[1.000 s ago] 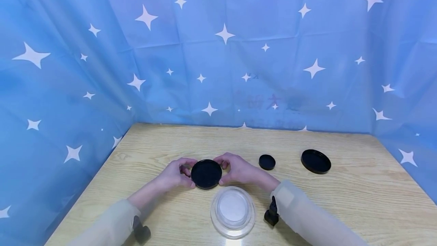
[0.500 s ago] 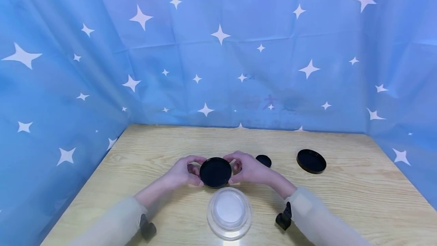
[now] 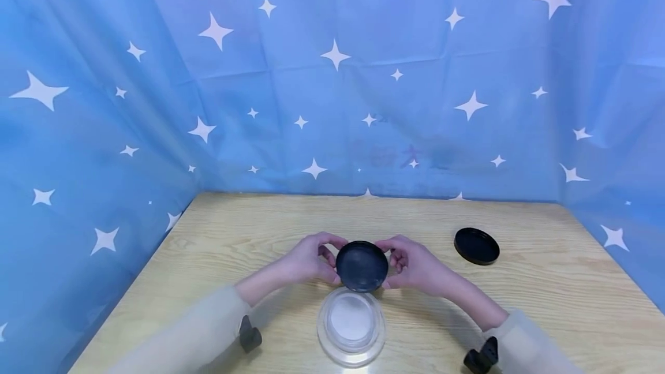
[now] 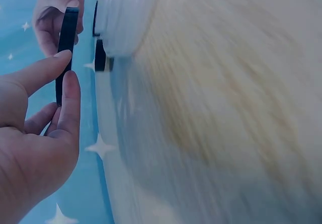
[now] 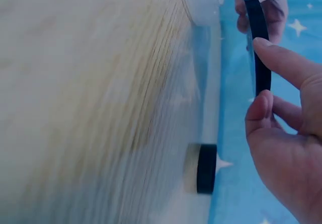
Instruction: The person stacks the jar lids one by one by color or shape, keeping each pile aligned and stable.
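Observation:
A round black lid (image 3: 362,267) is held level between my two hands, raised above the table. My left hand (image 3: 312,260) pinches its left rim between thumb and fingers. On the opposite rim my right hand (image 3: 417,265) grips it the same way. From the side, in the left wrist view, the lid (image 4: 68,53) appears as a thin dark disc. Just nearer to me than the lid stands a clear round plastic container (image 3: 351,336) with stepped, wider rims. In the head view, the small black lid seen earlier is hidden behind my right hand.
Another black lid (image 3: 476,246) lies at the back right of the wooden table (image 3: 249,215). A blue curtain (image 3: 291,91) with white stars hangs behind and along the sides. Dark wrist cameras sit below both sleeves.
Both hands have carried the black lid to the right and raised it, bringing it close behind the clear container. My right hand now covers the small black lid.

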